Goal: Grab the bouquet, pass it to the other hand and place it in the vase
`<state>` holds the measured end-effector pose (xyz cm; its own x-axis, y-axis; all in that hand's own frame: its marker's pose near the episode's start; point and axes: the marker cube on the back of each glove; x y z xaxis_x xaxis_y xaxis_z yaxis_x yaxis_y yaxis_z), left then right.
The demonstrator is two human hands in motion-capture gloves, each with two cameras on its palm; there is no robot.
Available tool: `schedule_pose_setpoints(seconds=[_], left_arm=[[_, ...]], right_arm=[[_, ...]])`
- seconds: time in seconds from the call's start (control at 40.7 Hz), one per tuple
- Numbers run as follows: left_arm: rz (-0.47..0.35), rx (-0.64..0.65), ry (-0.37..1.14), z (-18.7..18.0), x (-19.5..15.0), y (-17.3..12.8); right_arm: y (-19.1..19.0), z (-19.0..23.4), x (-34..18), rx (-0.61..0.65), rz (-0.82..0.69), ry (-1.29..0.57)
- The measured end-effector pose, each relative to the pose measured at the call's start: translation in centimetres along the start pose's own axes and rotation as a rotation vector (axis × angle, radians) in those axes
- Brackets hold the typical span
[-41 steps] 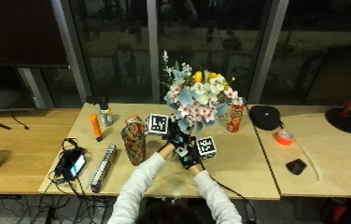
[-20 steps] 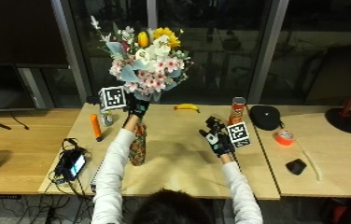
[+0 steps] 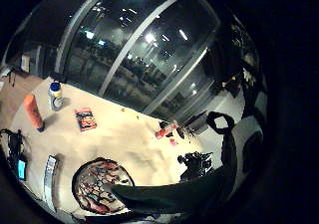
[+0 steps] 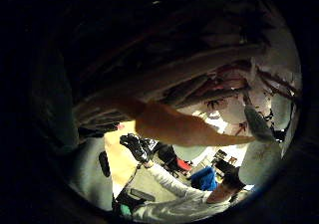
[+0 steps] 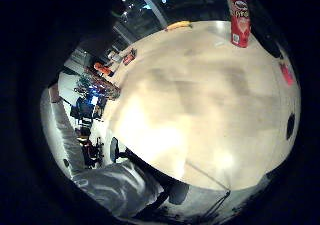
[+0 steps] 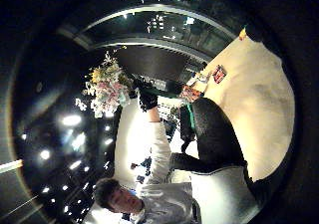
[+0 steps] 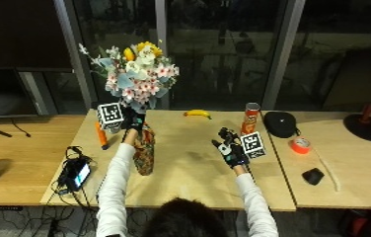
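Bouquet now in the left hand, lowered to just above the vase; right hand free.

Outside view: the left hand point(image 7: 131, 122) grips the stems of the bouquet point(image 7: 135, 76), which sits lower than half a second ago, right over the mouth of the patterned vase point(image 7: 144, 150) on the table point(image 7: 192, 173); the right hand point(image 7: 233, 148) has drawn back and hovers with relaxed fingers, holding nothing, so the hand-over looks done and only the lowering remains. Left little-finger view: the vase point(image 3: 98, 185) opens close beneath the palm, a dark stem reaching across it. Left thumb view: stems fill the palm. Right little-finger view: only bare table point(image 5: 200, 110) below. Right thumb view: the bouquet point(image 6: 107, 88) is raised in the far hand.
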<state>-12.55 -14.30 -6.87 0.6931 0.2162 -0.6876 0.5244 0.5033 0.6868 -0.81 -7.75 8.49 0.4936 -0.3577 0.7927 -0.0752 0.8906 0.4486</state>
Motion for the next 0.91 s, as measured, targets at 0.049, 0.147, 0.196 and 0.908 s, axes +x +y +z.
schedule_pose_setpoints(seconds=[0.049,0.147,0.196,0.908], left_arm=[[-0.105,-0.096,-0.035,-0.5,-1.5,1.4],[-0.321,-0.44,-0.186,-2.8,-7.6,6.1],[-0.362,-0.524,-0.238,-4.6,-10.9,8.7],[-0.341,-0.544,-0.2,-8.7,-12.7,15.5]], right_arm=[[0.1,0.1,0.4,-0.005,0.011,-0.003],[0.4,0.3,2.2,-0.015,0.041,-0.002],[0.5,0.4,3.7,-0.02,0.062,0.007],[1.4,-1.5,7.6,0.149,0.029,0.206]])
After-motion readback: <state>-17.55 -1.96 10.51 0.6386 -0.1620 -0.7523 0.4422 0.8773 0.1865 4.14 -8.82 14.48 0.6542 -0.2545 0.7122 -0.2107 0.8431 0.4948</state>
